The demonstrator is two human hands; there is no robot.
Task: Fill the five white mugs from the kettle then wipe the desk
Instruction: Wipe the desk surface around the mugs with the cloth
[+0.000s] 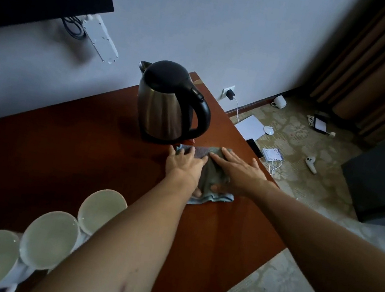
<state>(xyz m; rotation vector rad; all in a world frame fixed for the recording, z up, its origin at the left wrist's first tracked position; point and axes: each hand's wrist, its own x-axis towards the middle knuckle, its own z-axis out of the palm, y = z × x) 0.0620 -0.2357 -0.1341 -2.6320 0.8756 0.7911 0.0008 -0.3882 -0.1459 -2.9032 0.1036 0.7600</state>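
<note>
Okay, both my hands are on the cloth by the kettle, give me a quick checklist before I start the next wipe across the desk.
1. Left hand flat on cloth: ok.
2. Right hand flat on cloth: ok.
3. Kettle upright, but close beyond the cloth: not ok.
4. Mugs filled: four ok; fifth cannot tell.
5. Mugs clear of the cloth: ok.
6. Spills on desk: cannot tell.

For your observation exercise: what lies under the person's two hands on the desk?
A grey cloth lies under both the left hand and right hand, on the desk. The desk surface beneath it is covered.
</note>
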